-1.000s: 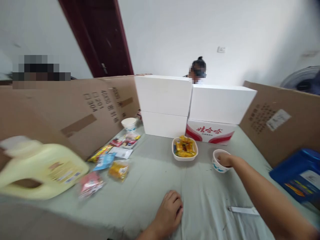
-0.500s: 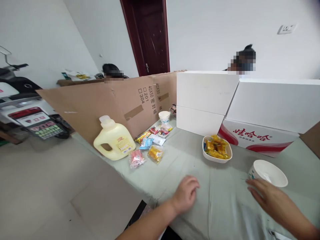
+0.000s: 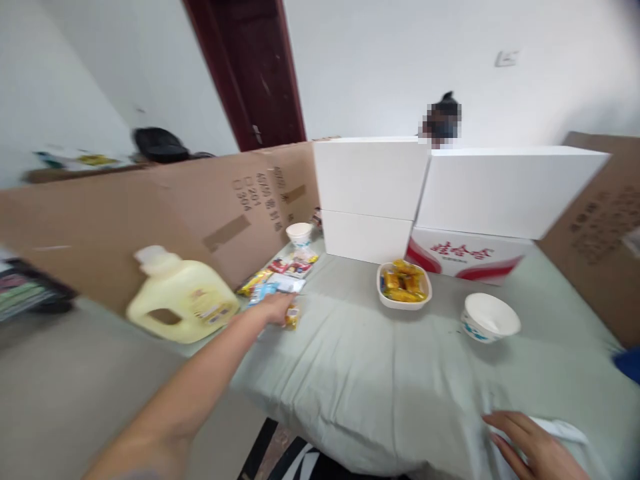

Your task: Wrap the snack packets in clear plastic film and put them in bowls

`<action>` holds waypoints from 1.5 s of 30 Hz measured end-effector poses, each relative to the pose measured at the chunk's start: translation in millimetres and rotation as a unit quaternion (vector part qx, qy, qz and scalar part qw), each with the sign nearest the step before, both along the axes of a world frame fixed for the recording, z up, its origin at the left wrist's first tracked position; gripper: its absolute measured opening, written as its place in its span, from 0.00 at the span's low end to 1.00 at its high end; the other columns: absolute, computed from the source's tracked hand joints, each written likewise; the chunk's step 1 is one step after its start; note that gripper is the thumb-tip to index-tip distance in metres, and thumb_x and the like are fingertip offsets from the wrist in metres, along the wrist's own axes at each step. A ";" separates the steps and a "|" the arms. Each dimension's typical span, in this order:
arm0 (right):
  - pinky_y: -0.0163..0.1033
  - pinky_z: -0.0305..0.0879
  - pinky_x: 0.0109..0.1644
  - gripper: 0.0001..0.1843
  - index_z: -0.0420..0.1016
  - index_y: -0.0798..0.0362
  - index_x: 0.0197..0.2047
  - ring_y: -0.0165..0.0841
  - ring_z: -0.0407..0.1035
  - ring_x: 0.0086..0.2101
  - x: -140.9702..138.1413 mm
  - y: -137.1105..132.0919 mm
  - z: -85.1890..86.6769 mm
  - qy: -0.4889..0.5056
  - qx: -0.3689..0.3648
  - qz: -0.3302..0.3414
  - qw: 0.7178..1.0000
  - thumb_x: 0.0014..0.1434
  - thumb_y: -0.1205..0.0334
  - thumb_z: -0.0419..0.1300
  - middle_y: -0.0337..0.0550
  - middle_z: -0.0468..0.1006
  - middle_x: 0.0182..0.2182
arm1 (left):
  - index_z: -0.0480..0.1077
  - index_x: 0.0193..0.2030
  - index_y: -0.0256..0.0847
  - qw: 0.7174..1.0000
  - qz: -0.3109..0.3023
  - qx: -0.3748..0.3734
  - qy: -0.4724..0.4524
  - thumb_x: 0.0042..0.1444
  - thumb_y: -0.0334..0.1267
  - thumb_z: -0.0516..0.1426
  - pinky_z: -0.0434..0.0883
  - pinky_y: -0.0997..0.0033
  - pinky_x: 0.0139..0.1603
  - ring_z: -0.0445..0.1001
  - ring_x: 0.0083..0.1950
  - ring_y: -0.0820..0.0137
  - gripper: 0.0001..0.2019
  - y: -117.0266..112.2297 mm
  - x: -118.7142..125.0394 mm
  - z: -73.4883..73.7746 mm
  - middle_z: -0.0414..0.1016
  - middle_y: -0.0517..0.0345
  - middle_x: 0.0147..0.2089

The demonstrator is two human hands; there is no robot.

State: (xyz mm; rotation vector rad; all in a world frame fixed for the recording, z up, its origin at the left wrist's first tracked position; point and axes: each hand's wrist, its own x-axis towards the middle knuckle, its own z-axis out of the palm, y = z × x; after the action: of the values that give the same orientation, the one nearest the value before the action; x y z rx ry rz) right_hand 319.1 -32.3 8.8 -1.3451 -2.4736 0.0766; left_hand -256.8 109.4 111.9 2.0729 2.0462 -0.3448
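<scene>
My left hand [image 3: 274,308] reaches across to the small snack packets at the left of the table. It lies over a yellow-wrapped packet [image 3: 293,316], touching or just above it. Its fingertips are blurred and partly hidden, so the grip does not show. Just beyond it are a blue packet [image 3: 263,292] and a white packet [image 3: 286,283]. My right hand [image 3: 535,443] is low at the right edge, fingers stretched out and apart, over a blurred white item [image 3: 563,430]. A white paper bowl [image 3: 490,319] stands beyond that hand.
A yellow jug [image 3: 185,300] stands at the left table edge. A white dish [image 3: 404,303] holds several yellow-wrapped snacks. Another paper bowl [image 3: 300,232] is by the cardboard wall [image 3: 200,200]. White boxes [image 3: 373,180] form the back barrier, with a person's head [image 3: 443,120] beyond.
My left hand has moved forward and left from the table's front to the packets. My right hand has drawn back from the paper bowl toward the near edge. The view has turned right.
</scene>
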 end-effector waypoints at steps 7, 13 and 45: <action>0.47 0.70 0.49 0.15 0.75 0.45 0.49 0.40 0.72 0.46 18.8 -10.4 6.6 -0.046 0.021 -0.117 0.992 0.61 0.56 0.54 0.46 0.77 0.48 | 0.70 0.47 0.41 0.959 -0.145 0.234 -0.067 0.51 0.44 0.63 0.66 0.62 0.50 0.70 0.49 0.58 0.18 -35.7 124.8 -5.9 0.72 0.50 0.46; 0.48 0.66 0.49 0.22 0.73 0.44 0.51 0.39 0.71 0.46 26.8 -5.3 -5.3 -0.091 0.026 -0.134 0.986 0.56 0.69 0.51 0.43 0.77 0.48 | 0.66 0.54 0.39 0.902 -0.223 0.343 -0.134 0.53 0.41 0.64 0.70 0.58 0.43 0.71 0.43 0.59 0.23 -81.6 246.0 -67.5 0.70 0.50 0.44; 0.50 0.66 0.51 0.18 0.69 0.50 0.54 0.42 0.68 0.49 -40.8 -4.7 23.2 0.043 0.020 -0.091 0.995 0.62 0.57 0.55 0.51 0.73 0.49 | 0.72 0.37 0.40 0.804 0.035 0.169 -0.568 0.58 0.43 0.55 0.71 0.68 0.37 0.73 0.35 0.67 0.09 -121.1 237.2 -93.5 0.74 0.57 0.33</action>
State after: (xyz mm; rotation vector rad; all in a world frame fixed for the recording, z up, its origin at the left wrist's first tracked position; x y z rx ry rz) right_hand 278.3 -37.0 32.0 -1.5112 -2.2593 0.0397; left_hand -19.5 -11.8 18.4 1.6092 1.3991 1.0980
